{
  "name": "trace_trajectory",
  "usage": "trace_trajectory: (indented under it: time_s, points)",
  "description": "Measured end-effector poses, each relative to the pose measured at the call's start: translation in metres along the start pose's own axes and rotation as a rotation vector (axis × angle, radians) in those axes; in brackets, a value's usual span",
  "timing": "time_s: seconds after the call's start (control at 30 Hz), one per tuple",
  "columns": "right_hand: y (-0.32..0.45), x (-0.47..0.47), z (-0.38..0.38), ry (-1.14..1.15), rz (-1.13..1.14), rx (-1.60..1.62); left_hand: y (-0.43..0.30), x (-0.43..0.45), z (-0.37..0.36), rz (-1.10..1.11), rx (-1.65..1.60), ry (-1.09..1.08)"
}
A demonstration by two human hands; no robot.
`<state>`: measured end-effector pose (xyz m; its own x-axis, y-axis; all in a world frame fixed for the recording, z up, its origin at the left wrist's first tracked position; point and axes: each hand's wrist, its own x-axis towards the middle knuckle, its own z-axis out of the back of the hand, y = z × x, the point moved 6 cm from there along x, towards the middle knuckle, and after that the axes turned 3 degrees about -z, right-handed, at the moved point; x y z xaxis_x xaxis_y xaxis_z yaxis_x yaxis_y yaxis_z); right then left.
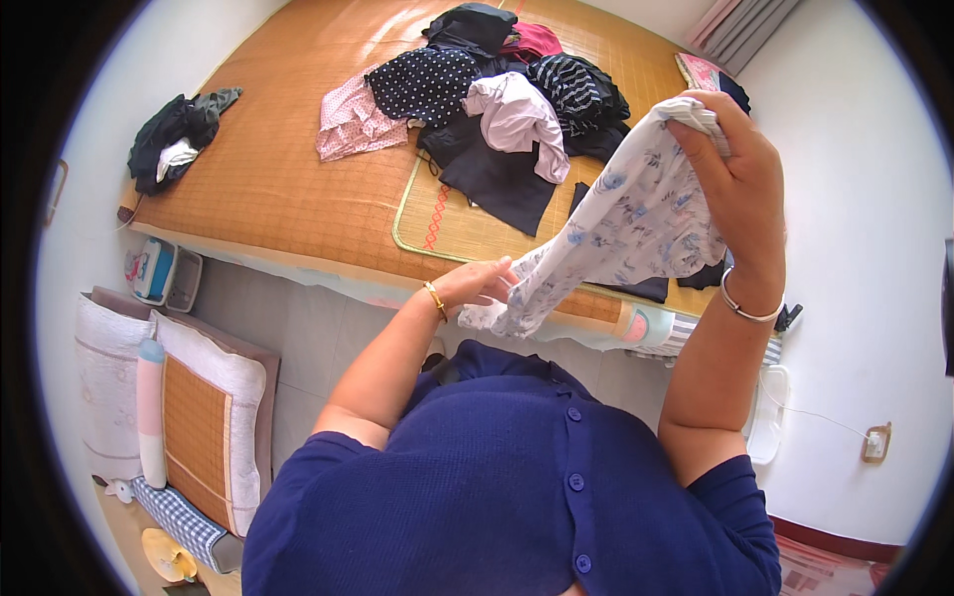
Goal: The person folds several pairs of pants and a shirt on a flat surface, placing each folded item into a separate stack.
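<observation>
A white garment with a blue floral print [618,216] hangs slantwise in front of me, over the near edge of the bed. My right hand [734,160], raised at the right, grips its gathered top end. Lower down, my left hand [481,283] is at the garment's lower left part; its fingertips are partly behind the cloth, so its hold is unclear. On the bed beyond lies a heap of clothes: a black polka-dot garment [425,83], a pale pink garment [518,119], a pink patterned garment [358,123], a black-and-white striped garment [568,93] and black clothes [499,175].
The bed bears a brown woven mat [298,186] and a smaller straw mat [417,216]. Dark clothes [168,149] lie at its left corner. A cushioned seat [197,439] stands lower left, near plastic bins [168,272]. A white cord runs to a wall socket [876,443] at right.
</observation>
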<state>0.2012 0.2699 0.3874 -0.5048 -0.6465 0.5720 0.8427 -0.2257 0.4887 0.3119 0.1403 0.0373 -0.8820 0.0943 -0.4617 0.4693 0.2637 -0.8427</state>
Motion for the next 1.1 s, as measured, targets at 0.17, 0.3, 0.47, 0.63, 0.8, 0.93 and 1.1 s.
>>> trace_trajectory:
  time_s: [0.17, 0.3, 0.47, 0.63, 0.8, 0.93, 1.1]
  points:
    - [0.017, 0.014, -0.028, 0.151, 0.172, -0.045, 0.002, -0.008, -0.001, -0.076, 0.068, -0.053]
    - [0.066, 0.028, -0.047, 0.131, 0.374, -0.101, 0.03, -0.039, 0.022, -0.122, 0.127, -0.094]
    - [0.089, 0.033, -0.079, 0.205, 0.279, -0.061, 0.05, -0.047, 0.027, -0.508, -0.048, -0.285]
    - [0.15, 0.056, -0.113, 0.263, 0.387, -0.079, 0.046, -0.092, 0.104, -0.52, 0.091, -0.638]
    - [0.17, 0.107, -0.162, 0.304, 0.241, 0.106, 0.018, -0.162, 0.21, -0.736, -0.266, -0.663]
    - [0.158, 0.142, -0.219, 0.372, 0.052, 0.464, -0.013, -0.229, 0.312, -0.693, -0.182, -1.028]
    - [0.111, 0.161, -0.218, 0.237, -0.339, 1.129, -0.185, -0.302, 0.381, -0.933, 0.496, -1.373]
